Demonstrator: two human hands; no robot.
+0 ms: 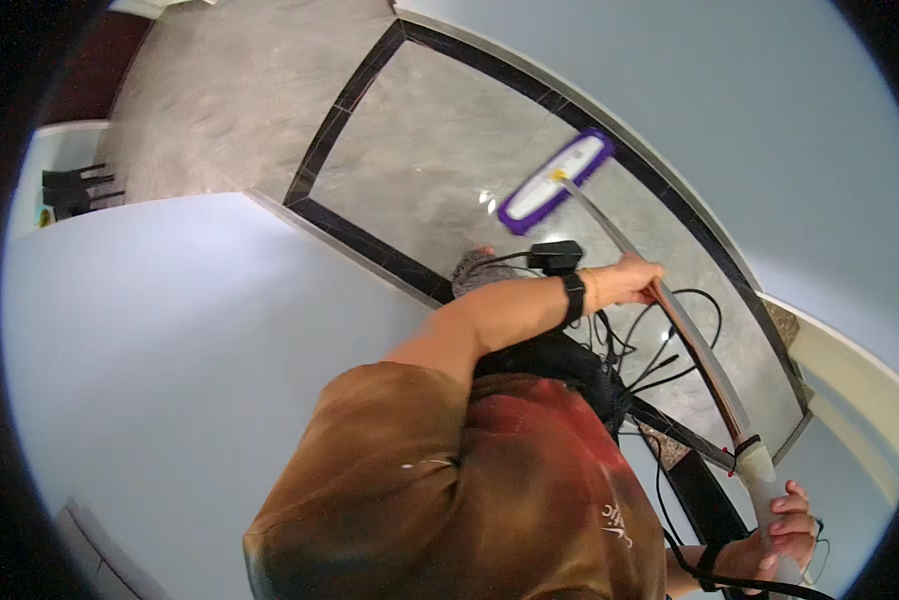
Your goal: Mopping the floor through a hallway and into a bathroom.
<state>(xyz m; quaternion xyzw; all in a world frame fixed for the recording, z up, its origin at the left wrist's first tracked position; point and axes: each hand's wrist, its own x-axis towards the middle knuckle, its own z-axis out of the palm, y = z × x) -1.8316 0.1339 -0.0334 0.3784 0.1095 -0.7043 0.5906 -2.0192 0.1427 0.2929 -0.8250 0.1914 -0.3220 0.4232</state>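
Observation:
A flat mop lies out in front of me, its mop head (pixel 545 186) showing a white top, a purple fringe and a yellow joint. The head rests on the grey tiled floor (pixel 412 142), one end reaching the dark border strip by the wall. My left hand (pixel 631 279) is closed around the metal mop pole (pixel 701 352) partway along. Lower right, my right hand (pixel 785 529) holds the pole's pale grip section (pixel 758 476), its fingers curled loosely around it. Both wrists wear black bands.
Black cables (pixel 644 367) and a black box (pixel 556 257) hang at my waist near the pole. A pale wall (pixel 689 97) runs along the far side; another wall (pixel 194 337) stands at left. Stair-like ledges (pixel 854 375) are at right, and dark chairs (pixel 74 191) stand far left.

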